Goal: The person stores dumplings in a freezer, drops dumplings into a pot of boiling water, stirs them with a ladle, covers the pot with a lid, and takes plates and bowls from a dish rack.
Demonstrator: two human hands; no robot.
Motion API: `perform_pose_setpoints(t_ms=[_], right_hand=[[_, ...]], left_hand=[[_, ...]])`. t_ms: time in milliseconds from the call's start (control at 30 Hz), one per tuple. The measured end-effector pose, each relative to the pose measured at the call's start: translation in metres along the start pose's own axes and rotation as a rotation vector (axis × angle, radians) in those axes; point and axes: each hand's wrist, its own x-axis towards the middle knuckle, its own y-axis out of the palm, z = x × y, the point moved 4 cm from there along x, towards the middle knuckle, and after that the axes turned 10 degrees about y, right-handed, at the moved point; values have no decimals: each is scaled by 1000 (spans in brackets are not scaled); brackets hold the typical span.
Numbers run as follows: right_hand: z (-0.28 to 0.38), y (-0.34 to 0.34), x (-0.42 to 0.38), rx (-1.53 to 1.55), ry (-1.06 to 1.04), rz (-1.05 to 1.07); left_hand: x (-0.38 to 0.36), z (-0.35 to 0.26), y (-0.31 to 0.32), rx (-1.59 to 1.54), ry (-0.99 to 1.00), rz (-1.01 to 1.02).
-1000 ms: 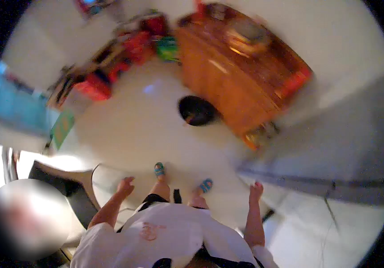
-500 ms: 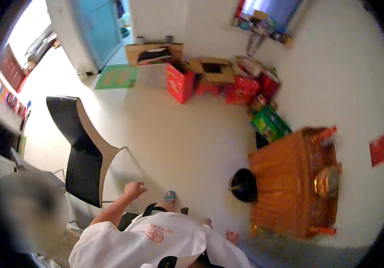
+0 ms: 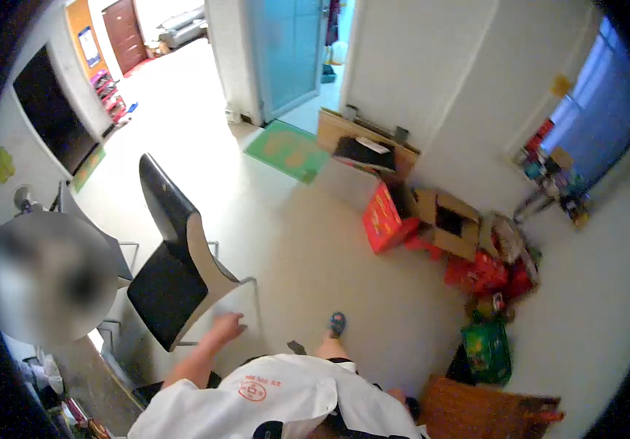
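Observation:
My left hand (image 3: 228, 328) hangs in front of my body with nothing in it, its fingers partly apart. It is nearest to the black chair (image 3: 168, 289), just right of the seat and near the metal legs. A white shirt (image 3: 293, 391) with red print covers my body, and my foot in a blue sandal (image 3: 337, 324) is on the pale floor (image 3: 293, 256). My right hand cannot be made out.
Ahead right are a red box (image 3: 386, 219), a cardboard box (image 3: 450, 219) and a green bag (image 3: 487, 351). A wooden cabinet (image 3: 476, 413) stands at lower right. A green mat (image 3: 288, 151) lies by the blue door (image 3: 289, 58). A blurred round patch hides part of the left side.
The view has turned left, so the boxes and cabinet appear farther right and lower. More of the hallway shows. My right hand, seen earlier beside my body, no longer shows.

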Motion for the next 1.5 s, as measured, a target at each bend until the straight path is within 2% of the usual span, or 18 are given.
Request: perform_pose_setpoints(t_ms=[67, 167, 233, 333, 367, 433, 500, 533, 567, 633, 800, 933, 1000, 1133, 1233, 1333, 1433, 1500], right_hand=[[69, -49, 53, -74, -72, -4], [204, -125, 128, -168, -247, -61], [311, -166, 165, -162, -395, -109], [480, -219, 157, -11, -627, -130], [536, -240, 126, 52, -707, -112], [616, -241, 124, 132, -850, -61], [668, -214, 145, 164, -957, 9], [684, -192, 163, -52, -904, 58], [691, -176, 181, -267, -842, 99], [702, -155, 169, -408, -823, 85], [755, -158, 136, -326, -690, 177], [839, -188, 143, -271, -600, 148], [886, -189, 165, -227, -595, 126], [1021, -197, 214, -129, -747, 51], [1139, -222, 219, -126, -887, 24], [1240, -249, 210, -282, -1007, 78], [1332, -288, 194, -329, -1006, 62], [1382, -292, 205, -286, -921, 72]], left_hand=[[13, -2, -27, 15, -95, 43], [37, -17, -69, -279, -162, -244], [49, -31, -85, -356, -232, -323], [94, -34, -123, -396, -203, -433], [114, -31, -135, -387, -169, -465], [151, -25, -157, -370, -120, -536], [199, -13, -199, -340, -35, -601], [228, 2, -220, -355, -6, -628], [254, 14, -242, -406, -62, -601], [287, 28, -280, -485, -111, -533], [377, 71, -377, -371, -31, -521], [476, 95, -437, -369, -4, -452], [522, 102, -465, -290, 98, -461], [612, 138, -505, -62, 163, -438], [660, 157, -564, -137, 174, -457], [688, 188, -609, -190, 15, -610], [725, 240, -605, -187, -56, -614], [754, 263, -612, -175, -67, -524]])
